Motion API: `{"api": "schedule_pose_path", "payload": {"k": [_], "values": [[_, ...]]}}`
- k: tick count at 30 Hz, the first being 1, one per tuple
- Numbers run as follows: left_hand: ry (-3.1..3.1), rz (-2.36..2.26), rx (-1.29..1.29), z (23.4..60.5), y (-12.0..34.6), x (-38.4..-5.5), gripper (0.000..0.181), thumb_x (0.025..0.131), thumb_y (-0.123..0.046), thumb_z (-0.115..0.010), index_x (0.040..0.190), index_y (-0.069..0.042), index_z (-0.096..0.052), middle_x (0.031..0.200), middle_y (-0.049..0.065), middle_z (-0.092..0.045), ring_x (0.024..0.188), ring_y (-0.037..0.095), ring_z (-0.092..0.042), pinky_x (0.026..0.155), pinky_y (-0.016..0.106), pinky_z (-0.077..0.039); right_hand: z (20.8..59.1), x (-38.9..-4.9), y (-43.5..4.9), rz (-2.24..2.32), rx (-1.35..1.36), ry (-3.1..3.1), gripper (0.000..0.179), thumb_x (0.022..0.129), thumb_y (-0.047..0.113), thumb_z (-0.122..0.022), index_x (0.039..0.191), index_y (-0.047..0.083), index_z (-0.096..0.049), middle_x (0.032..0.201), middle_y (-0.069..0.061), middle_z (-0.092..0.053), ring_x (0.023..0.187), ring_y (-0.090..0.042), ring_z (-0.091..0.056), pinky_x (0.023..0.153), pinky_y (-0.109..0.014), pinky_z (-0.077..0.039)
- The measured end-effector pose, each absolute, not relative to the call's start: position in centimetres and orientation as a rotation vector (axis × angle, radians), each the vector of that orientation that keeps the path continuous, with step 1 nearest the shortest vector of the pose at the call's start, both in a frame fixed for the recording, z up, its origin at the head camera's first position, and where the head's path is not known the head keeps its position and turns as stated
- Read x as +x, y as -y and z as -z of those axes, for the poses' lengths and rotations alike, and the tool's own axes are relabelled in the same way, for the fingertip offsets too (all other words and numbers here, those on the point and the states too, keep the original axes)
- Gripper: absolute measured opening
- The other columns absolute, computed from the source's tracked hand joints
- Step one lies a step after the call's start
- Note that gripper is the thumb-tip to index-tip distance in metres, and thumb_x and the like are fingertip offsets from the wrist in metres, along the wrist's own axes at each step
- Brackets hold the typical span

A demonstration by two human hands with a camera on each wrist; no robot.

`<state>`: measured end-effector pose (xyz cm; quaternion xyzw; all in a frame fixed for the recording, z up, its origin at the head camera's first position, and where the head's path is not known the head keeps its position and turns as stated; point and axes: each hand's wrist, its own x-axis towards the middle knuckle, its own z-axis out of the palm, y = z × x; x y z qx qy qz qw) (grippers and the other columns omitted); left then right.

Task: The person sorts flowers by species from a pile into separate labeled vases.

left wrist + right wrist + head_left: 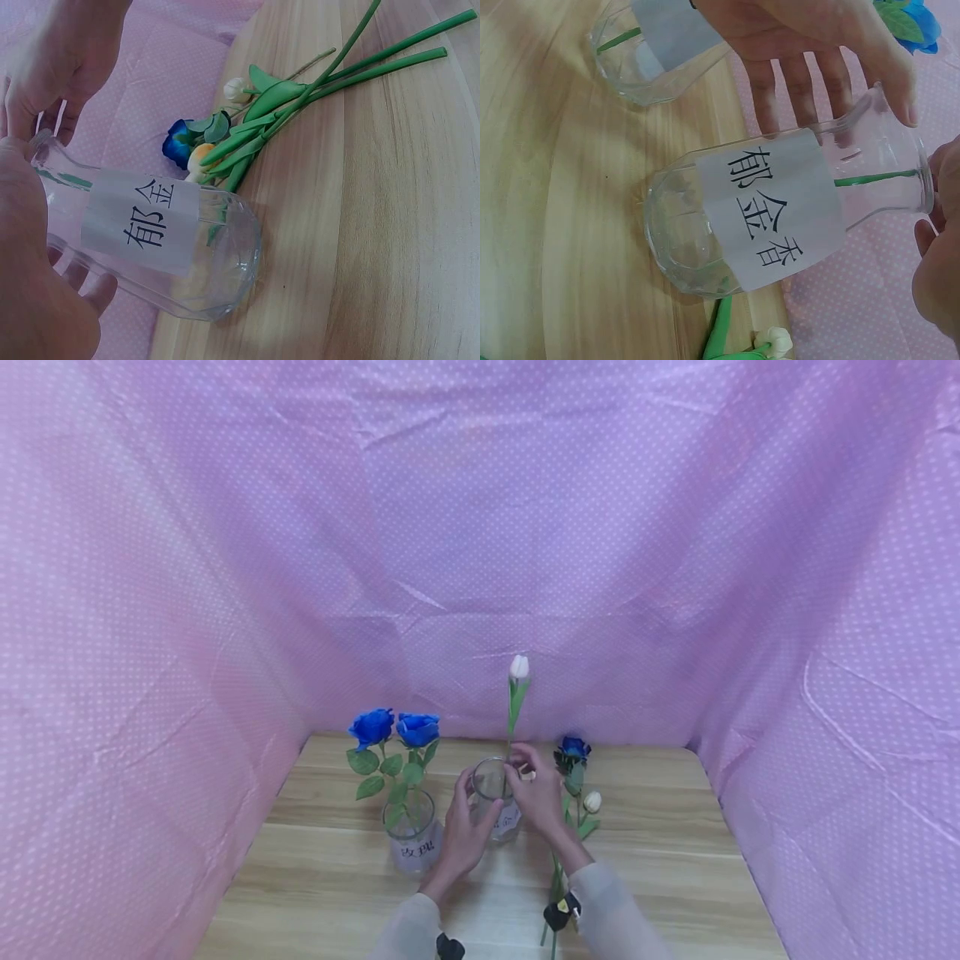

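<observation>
Left hand (468,835), fingers curled round the side of 1 clear glass vase (495,789) with a white paper label (772,210), held upright near the middle of the wooden table (660,860); right hand (540,789), thumb and fingers closed at the mouth, pinching the stem of 1 white tulip (519,668), bloom above, stem inside the neck. To the left, 1 labelled vase (412,839) containing 2 blue roses (393,729); to the right, 1 blue rose (574,747) lying beside loose tulips (592,802).

2 roses (372,727) in left vase (411,852) | tulip (517,700) in middle vase (504,822) | loose flowers (574,779) on table (660,860), right
</observation>
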<state>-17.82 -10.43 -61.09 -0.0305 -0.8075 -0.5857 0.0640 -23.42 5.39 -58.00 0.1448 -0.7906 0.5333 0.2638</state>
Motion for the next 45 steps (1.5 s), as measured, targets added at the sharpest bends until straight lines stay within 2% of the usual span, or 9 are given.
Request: {"api": "schedule_pose_path", "payload": {"k": [6, 12, 15, 18, 25, 29, 31, 38, 45], "values": [[2.442, 1.763, -0.104, 61.1, 10.4, -17.8, 0.075, 0.111, -0.037, -0.072, 0.174, -0.026, -0.032, 0.176, 0.020, -0.049, 0.160, 0.047, -0.051, 0.127, 0.069, -0.051, 58.1, -23.2, -5.4, -1.470, 0.385, 2.178, 0.035, 0.092, -0.005, -0.087, 0.125, -0.001, -0.077, 0.104, -0.012, -0.086, 0.090, -0.030, -0.076, 0.081, -0.053, -0.068], [2.457, 1.772, -0.073, 61.1, 10.3, -17.9, 0.075, 0.111, -0.038, -0.072, 0.174, -0.029, -0.031, 0.176, 0.016, -0.051, 0.161, 0.044, -0.051, 0.128, 0.067, -0.051, 57.9, -23.0, -5.5, -1.435, 0.358, 2.212, 0.023, 0.094, -0.001, -0.087, 0.116, 0.003, -0.081, 0.104, -0.010, -0.086, 0.093, -0.028, -0.076, 0.082, -0.041, -0.068], [2.475, 1.769, -0.063, 61.1, 10.3, -17.9, 0.077, 0.111, -0.046, -0.071, 0.174, -0.031, -0.030, 0.177, 0.014, -0.049, 0.162, 0.044, -0.050, 0.129, 0.066, -0.051, 57.9, -22.9, -5.5, -1.425, 0.348, 2.209, 0.021, 0.094, 0.000, -0.087, 0.114, 0.001, -0.081, 0.104, -0.011, -0.085, 0.091, -0.028, -0.076, 0.081, -0.048, -0.069], [2.482, 1.769, -0.063, 61.2, 10.3, -17.9, 0.079, 0.110, -0.050, -0.071, 0.174, -0.031, -0.029, 0.178, 0.014, -0.048, 0.163, 0.043, -0.049, 0.129, 0.066, -0.050, 57.9, -22.8, -5.5, -1.424, 0.342, 2.206, 0.023, 0.094, 0.000, -0.087, 0.116, -0.001, -0.081, 0.104, -0.013, -0.084, 0.090, -0.028, -0.075, 0.080, -0.055, -0.069], [2.458, 1.770, -0.083, 61.3, 10.4, -17.9, 0.076, 0.111, -0.038, -0.072, 0.174, -0.029, -0.030, 0.174, 0.016, -0.052, 0.161, 0.045, -0.051, 0.128, 0.067, -0.051, 58.2, -22.7, -6.0, -1.414, 0.386, 2.174, 0.027, 0.094, -0.001, -0.087, 0.120, 0.002, -0.080, 0.108, -0.013, -0.084, 0.092, -0.029, -0.077, 0.080, -0.047, -0.070], [2.449, 1.747, -0.090, 61.4, 10.4, -17.8, 0.077, 0.111, -0.036, -0.073, 0.174, -0.023, -0.031, 0.174, 0.018, -0.052, 0.159, 0.047, -0.052, 0.126, 0.067, -0.053, 58.3, -22.3, -6.5, -1.426, 0.394, 2.160, 0.033, 0.092, -0.004, -0.087, 0.123, 0.002, -0.078, 0.111, -0.015, -0.083, 0.094, -0.030, -0.077, 0.081, -0.049, -0.070], [2.455, 1.742, -0.079, 61.4, 10.4, -17.8, 0.078, 0.110, -0.035, -0.073, 0.175, -0.023, -0.031, 0.175, 0.018, -0.051, 0.159, 0.047, -0.052, 0.126, 0.067, -0.053, 58.3, -22.0, -6.8, -1.430, 0.391, 2.159, 0.036, 0.091, -0.005, -0.088, 0.124, 0.002, -0.077, 0.112, -0.015, -0.083, 0.095, -0.031, -0.076, 0.082, -0.051, -0.069], [2.471, 1.757, -0.060, 61.3, 10.4, -17.7, 0.078, 0.110, -0.035, -0.073, 0.175, -0.029, -0.029, 0.177, 0.017, -0.047, 0.161, 0.046, -0.051, 0.127, 0.068, -0.051, 58.5, -20.9, -8.0, -1.388, 0.346, 2.177, 0.041, 0.092, -0.004, -0.087, 0.130, 0.002, -0.075, 0.116, -0.012, -0.081, 0.099, -0.034, -0.076, 0.086, -0.045, -0.069], [2.473, 1.791, -0.063, 61.2, 10.4, -17.7, 0.078, 0.111, -0.036, -0.072, 0.175, -0.028, -0.028, 0.180, 0.016, -0.044, 0.163, 0.045, -0.048, 0.130, 0.067, -0.049, 58.9, -19.7, -9.2, -1.357, 0.286, 2.265, 0.042, 0.096, 0.003, -0.086, 0.136, 0.001, -0.072, 0.126, -0.015, -0.079, 0.112, -0.032, -0.074, 0.096, -0.053, -0.069]]}}
